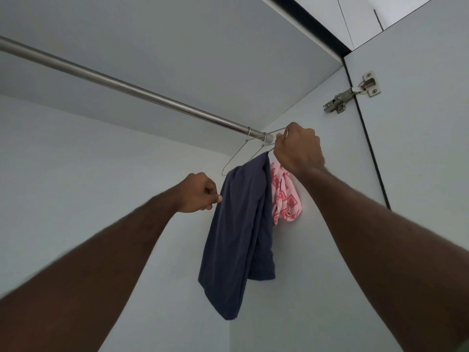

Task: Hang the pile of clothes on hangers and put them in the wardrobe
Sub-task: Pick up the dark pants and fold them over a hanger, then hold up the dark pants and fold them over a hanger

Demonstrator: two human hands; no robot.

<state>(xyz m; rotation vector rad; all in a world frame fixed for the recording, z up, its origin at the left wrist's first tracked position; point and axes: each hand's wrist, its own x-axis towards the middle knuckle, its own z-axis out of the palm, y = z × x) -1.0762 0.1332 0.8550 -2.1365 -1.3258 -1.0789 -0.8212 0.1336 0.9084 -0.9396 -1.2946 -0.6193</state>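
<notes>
1. Where the rail (121, 85) meets the right side wall (291, 250) of the wardrobe, two wire hangers hook over it, close together at the rail's far right end.
2. Right hand (299, 151) is curled tight around the wire of the right hanger (278, 130), just beside the rail end and near the side wall; little free room on that side.
3. Left hand (196, 193) is lower and left, fingers curled, thumb tip touching the left edge of the navy garment (241, 224); cannot tell whether it actually pinches the cloth.
4. Navy garment hangs folded over the left hanger (234, 154), draping down long; its lower edge ends in open space in front of the back wall (76, 161).
5. Pink patterned garment (284, 196) hangs behind and right of the navy one, bunched against the side wall, partly hidden by the right wrist.
6. Rail runs bare from the hangers up to the left frame edge; wide open stretch there.
7. Wardrobe top panel (177, 47) sits close above the rail.
8. Open door (418, 123) stands at right, metal hinge (351, 94) at its inner edge, well apart from the hands.
</notes>
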